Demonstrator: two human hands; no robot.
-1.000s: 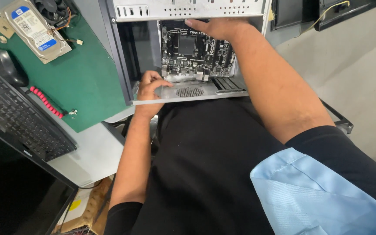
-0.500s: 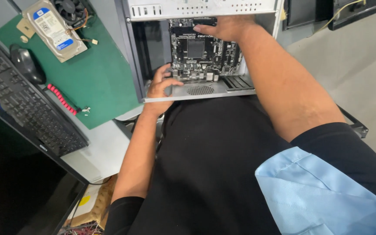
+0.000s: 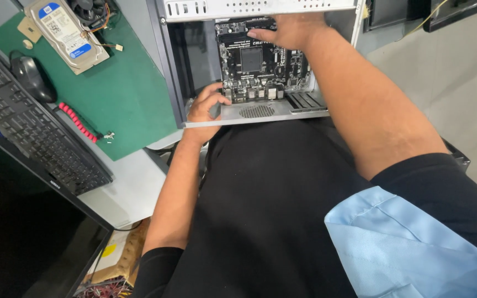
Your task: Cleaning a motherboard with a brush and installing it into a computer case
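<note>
Reaching into the open computer case [image 3: 205, 60], your right hand [image 3: 291, 30] lies flat on the far end of the black motherboard [image 3: 255, 69], fingers spread loosely, closed on nothing you can see; its fingertips are partly hidden by the case's top edge. Your left hand [image 3: 205, 107] curls around the near corner of the board, at the lower rim of the case, thumb bent inward; whether it truly pinches the board or only rests on the metal cannot be told. Your two hands are well apart, one at each end of the board, which sits inside the case. Your black shirt covers the case's lower part. On the bench to your left, a green mat [image 3: 122, 94] carries a hard drive [image 3: 67, 33], cut off at the top, beside a black mouse [image 3: 31, 77] and keyboard [image 3: 34, 132]
</note>
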